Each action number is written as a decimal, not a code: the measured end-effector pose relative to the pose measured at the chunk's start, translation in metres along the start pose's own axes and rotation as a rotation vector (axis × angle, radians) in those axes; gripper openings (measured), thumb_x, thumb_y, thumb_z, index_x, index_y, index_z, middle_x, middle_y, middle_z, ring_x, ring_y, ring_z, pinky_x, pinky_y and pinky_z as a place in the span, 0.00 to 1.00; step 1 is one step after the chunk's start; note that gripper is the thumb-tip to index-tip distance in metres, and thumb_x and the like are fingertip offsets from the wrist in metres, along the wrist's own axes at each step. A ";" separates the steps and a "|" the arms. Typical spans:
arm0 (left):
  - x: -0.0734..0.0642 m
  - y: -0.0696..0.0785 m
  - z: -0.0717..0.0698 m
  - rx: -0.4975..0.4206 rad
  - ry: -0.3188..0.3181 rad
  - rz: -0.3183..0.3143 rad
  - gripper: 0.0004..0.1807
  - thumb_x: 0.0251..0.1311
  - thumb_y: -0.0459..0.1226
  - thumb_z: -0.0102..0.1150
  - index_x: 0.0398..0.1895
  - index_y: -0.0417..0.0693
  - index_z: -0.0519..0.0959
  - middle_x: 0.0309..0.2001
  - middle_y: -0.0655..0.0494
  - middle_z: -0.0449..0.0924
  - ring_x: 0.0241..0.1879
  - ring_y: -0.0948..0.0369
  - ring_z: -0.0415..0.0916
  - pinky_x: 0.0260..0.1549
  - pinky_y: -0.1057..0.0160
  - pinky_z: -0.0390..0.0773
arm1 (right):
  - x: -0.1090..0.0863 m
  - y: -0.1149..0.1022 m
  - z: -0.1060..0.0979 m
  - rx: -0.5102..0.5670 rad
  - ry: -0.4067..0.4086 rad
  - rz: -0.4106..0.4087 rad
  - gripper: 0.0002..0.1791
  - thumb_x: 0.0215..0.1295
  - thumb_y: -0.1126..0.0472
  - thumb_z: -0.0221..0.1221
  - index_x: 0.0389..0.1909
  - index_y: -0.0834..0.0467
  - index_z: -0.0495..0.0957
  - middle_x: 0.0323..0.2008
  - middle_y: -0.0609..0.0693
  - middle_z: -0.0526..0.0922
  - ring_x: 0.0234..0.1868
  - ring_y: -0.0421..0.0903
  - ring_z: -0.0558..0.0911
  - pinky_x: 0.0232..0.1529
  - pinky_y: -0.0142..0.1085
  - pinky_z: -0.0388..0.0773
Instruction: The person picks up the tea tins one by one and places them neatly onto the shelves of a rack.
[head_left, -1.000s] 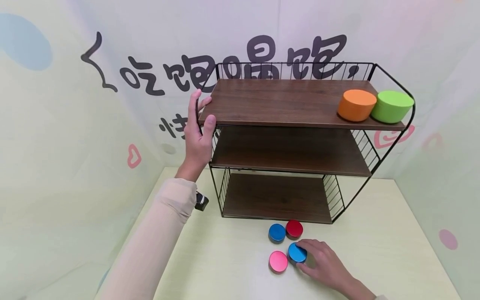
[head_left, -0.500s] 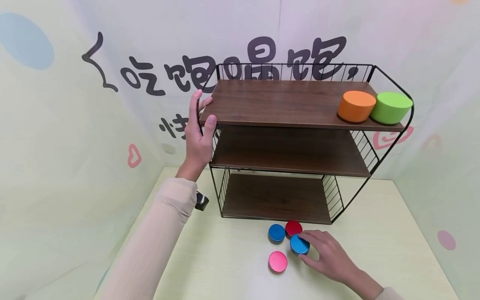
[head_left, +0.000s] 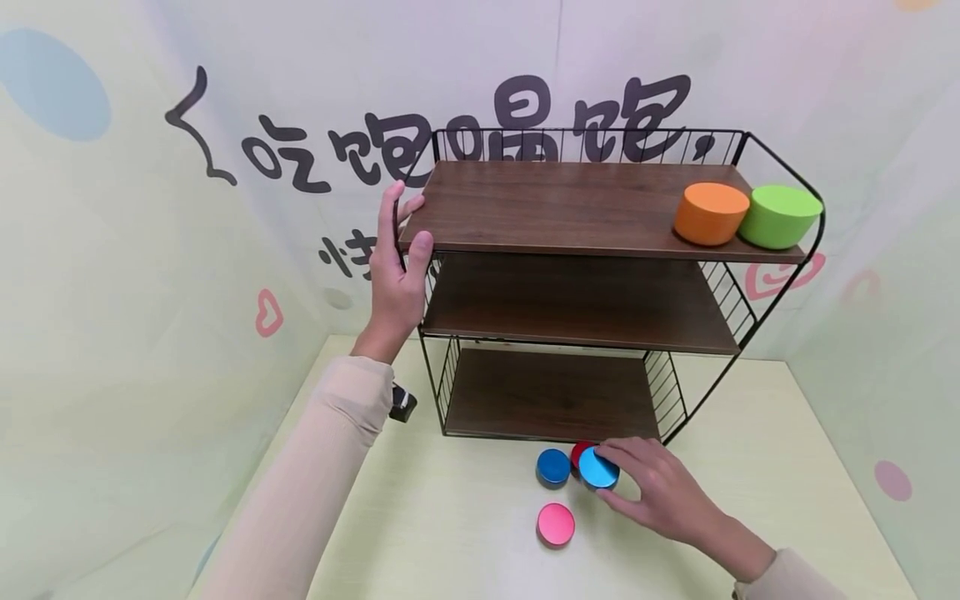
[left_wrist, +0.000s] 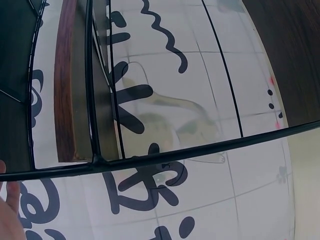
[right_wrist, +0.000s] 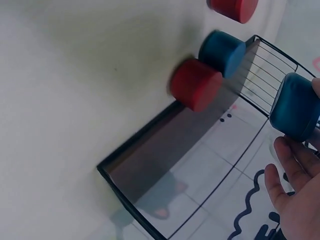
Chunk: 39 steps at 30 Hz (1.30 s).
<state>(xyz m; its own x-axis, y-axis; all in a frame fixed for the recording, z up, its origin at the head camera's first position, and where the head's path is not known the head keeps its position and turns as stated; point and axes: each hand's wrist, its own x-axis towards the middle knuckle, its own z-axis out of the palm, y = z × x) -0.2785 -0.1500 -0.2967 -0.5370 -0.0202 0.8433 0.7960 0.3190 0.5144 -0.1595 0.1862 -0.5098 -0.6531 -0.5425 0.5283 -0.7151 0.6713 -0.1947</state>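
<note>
My right hand (head_left: 663,492) pinches a light blue round tin (head_left: 599,468) between thumb and fingers. In the right wrist view that blue tin (right_wrist: 296,107) is raised off the table. It partly covers a red round tin (head_left: 578,455) in the head view. Left of these stands a darker blue round tin (head_left: 553,467), and a pink one (head_left: 556,525) sits nearer to me. My left hand (head_left: 397,279) grips the upper left side of a three-tier shelf rack (head_left: 547,208), its thumb at the front edge. Only some of its fingers (left_wrist: 12,195) show in the left wrist view.
An orange round container (head_left: 711,215) and a green one (head_left: 780,218) stand side by side at the right end of the top shelf. A small black object (head_left: 402,403) lies left of the rack. Printed cloth walls (head_left: 150,333) surround the table (head_left: 427,517).
The light blue tin has risen off the table in my right hand and moved away from me, from beside the pink tin to in front of the red one. My left hand stays put.
</note>
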 end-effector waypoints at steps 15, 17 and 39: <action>0.000 -0.001 0.000 -0.002 0.002 -0.013 0.29 0.68 0.31 0.47 0.70 0.31 0.57 0.60 0.32 0.73 0.63 0.46 0.69 0.60 0.61 0.63 | 0.037 0.004 -0.036 -0.022 0.005 -0.120 0.40 0.67 0.28 0.41 0.54 0.57 0.81 0.49 0.51 0.84 0.47 0.49 0.82 0.39 0.48 0.83; 0.000 -0.002 0.000 0.001 0.003 0.003 0.28 0.68 0.30 0.47 0.70 0.30 0.57 0.60 0.32 0.73 0.63 0.43 0.69 0.60 0.62 0.63 | 0.041 0.005 -0.040 -0.030 0.011 -0.139 0.39 0.68 0.29 0.41 0.54 0.57 0.81 0.49 0.51 0.84 0.47 0.50 0.82 0.39 0.49 0.83; 0.000 0.000 0.001 -0.007 0.007 -0.002 0.28 0.68 0.30 0.46 0.70 0.30 0.57 0.60 0.32 0.73 0.62 0.46 0.69 0.59 0.61 0.63 | 0.069 0.003 -0.084 -0.108 0.049 -0.245 0.38 0.71 0.31 0.42 0.54 0.60 0.81 0.50 0.55 0.83 0.49 0.54 0.82 0.42 0.51 0.82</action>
<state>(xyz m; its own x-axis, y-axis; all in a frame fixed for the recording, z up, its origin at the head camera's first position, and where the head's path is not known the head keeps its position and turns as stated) -0.2787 -0.1491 -0.2967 -0.5367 -0.0279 0.8433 0.7967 0.3125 0.5173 -0.1854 0.1929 -0.4050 -0.4488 -0.6723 0.5888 -0.8180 0.5743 0.0322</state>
